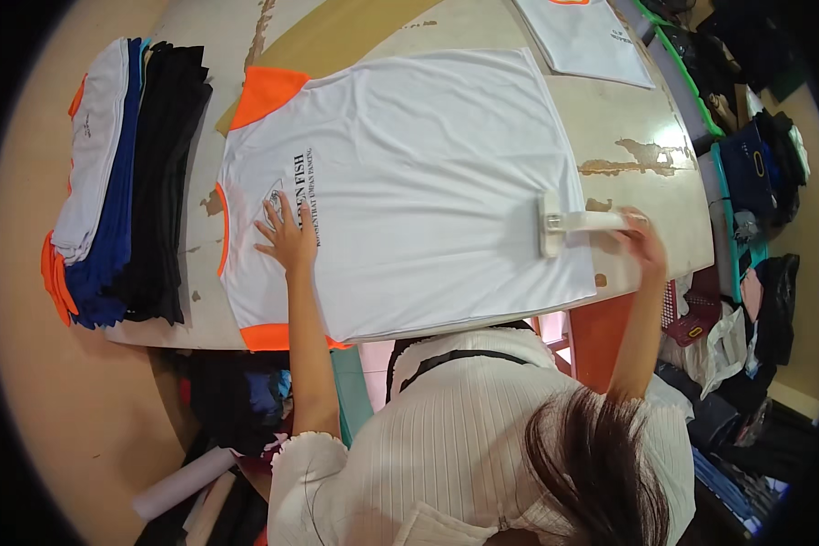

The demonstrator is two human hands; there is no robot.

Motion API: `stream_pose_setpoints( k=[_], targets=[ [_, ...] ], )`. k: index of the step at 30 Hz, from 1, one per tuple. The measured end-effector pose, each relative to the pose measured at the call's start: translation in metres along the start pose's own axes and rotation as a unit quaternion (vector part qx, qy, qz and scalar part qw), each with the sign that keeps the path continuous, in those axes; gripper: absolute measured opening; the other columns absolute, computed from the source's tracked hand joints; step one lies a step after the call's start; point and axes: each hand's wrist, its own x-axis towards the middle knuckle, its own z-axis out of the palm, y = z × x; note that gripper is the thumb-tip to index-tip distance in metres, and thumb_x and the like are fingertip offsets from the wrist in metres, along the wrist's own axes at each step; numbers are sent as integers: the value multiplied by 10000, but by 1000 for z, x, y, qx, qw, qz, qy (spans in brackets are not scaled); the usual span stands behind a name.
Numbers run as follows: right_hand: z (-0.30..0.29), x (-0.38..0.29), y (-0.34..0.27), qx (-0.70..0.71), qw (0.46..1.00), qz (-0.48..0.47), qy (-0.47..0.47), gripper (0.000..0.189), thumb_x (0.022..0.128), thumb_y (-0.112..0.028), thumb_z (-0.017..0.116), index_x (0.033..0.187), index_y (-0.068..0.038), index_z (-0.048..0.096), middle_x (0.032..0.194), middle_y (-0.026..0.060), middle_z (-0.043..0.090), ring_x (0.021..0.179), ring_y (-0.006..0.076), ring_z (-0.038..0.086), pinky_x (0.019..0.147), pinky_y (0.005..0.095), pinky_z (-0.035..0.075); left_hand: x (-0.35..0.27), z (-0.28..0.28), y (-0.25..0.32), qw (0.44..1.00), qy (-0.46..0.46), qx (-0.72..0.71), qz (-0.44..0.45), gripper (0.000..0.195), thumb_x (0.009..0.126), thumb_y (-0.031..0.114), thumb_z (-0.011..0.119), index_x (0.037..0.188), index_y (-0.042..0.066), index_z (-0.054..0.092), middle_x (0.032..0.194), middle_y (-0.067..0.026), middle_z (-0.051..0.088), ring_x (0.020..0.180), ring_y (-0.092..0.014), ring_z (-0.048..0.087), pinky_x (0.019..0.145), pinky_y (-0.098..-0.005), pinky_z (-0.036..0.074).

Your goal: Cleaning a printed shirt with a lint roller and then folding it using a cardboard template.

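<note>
A white shirt with orange sleeves and an orange collar lies spread flat on the table, its collar towards the left. My left hand rests on the shirt's chest with fingers spread, partly covering a dark print and writing. In my right hand is the handle of a white T-shaped hand tool, possibly a lint roller or brush. The tool's head is over the fabric close to the bottom hem; whether it touches is unclear. Slight blur shows on the right hand.
Folded white, blue and black garments stand in a stack at the table's left. Another white garment lies folded at the far right of the worn tabletop. Beyond the right edge are crates and bags of goods.
</note>
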Motion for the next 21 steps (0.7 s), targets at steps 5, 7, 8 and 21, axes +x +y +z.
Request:
stream_pose_setpoints(
  k=[5, 7, 8, 21],
  targets=[
    [-21, -27, -16, 34, 998, -58, 21, 289, 769, -130, 634, 1012, -16, 527, 862, 81, 571, 726, 167, 607, 655, 255, 545, 1, 0, 3, 1000, 1, 10, -7, 599, 854, 555, 291, 1376, 272, 205, 1449, -62, 116, 1307, -405, 53, 969, -643, 23],
    [24, -28, 12, 52, 997, -52, 2, 273, 769, -125, 633, 998, -26, 520, 849, 71, 563, 720, 161, 596, 663, 277, 548, 1, 0, 2, 1000, -3, 21, -10, 602, 853, 559, 288, 1377, 278, 194, 1451, -60, 106, 1307, -404, 51, 970, -642, 22],
    [50, -22, 20, 29, 989, -1, -143, 230, 766, -117, 636, 946, -20, 531, 857, 65, 560, 766, 159, 587, 683, 297, 549, 2, 1, 2, 1000, -5, 21, -9, 606, 852, 562, 288, 1379, 280, 187, 1452, -57, 101, 1307, -405, 53, 971, -641, 23],
    [9, -28, 17, 39, 993, 70, -87, 230, 779, -108, 617, 959, 7, 534, 893, 97, 560, 814, 184, 584, 675, 289, 539, 4, 4, -2, 1000, 7, 26, -4, 579, 856, 546, 309, 1371, 303, 203, 1448, -33, 129, 1311, -384, 75, 974, -637, 58]
  ],
)
